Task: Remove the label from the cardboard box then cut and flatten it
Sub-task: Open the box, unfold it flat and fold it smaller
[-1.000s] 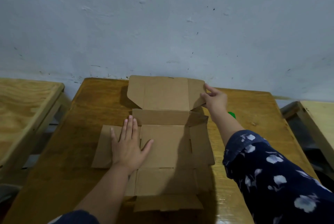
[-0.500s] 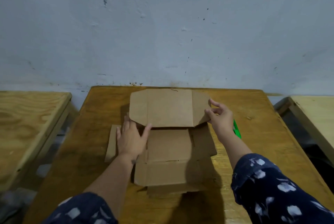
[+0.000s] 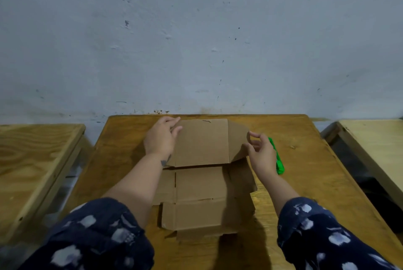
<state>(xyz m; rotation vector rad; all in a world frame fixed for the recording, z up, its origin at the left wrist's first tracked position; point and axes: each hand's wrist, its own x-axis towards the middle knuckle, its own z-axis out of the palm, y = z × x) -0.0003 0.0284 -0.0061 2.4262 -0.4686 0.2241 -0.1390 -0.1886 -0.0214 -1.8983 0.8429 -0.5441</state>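
Fingers of the left hand are wrapped over the raised flap's far left corner; its right edge is seemingly pinched by the right hand, while the cardboard box is spread on the surface.

green tool: mostly hidden behind right hand; kind unclear
cardboard box: left edge covered by left hand and forearm
sleeves: cut off at bottom edge
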